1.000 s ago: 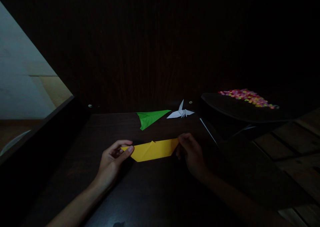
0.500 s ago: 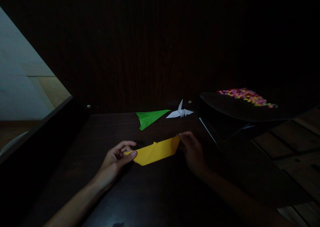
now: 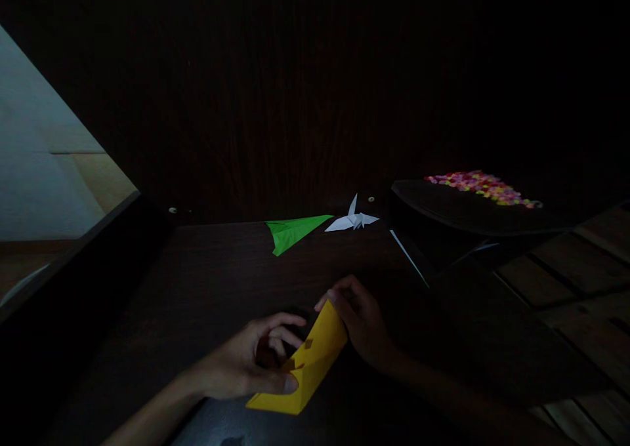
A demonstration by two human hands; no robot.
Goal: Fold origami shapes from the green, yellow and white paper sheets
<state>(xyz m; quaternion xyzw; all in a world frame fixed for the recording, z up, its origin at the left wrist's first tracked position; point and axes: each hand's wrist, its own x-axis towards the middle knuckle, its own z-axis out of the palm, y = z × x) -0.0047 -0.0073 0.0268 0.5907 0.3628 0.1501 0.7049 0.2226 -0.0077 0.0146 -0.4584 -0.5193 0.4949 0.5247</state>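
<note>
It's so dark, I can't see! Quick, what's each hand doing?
Left hand: closed on the near end of the yellow folded paper.
Right hand: closed on the paper's far end.

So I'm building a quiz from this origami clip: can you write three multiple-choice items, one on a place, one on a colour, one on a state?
1. Where does the white paper crane sit?
A. Just right of the green folded paper
B. In the left hand
C. On the floor

2. What colour is the paper between the hands?
A. Blue
B. Yellow
C. Red

3. How is that paper held?
A. Lying flat, untouched
B. One hand only
C. Gripped at both ends

Answers: 1 A, it rests at the table's far edge beside the green piece. 2 B, the yellow folded paper. 3 C, left hand pinches the near end, right hand the far end.
</note>
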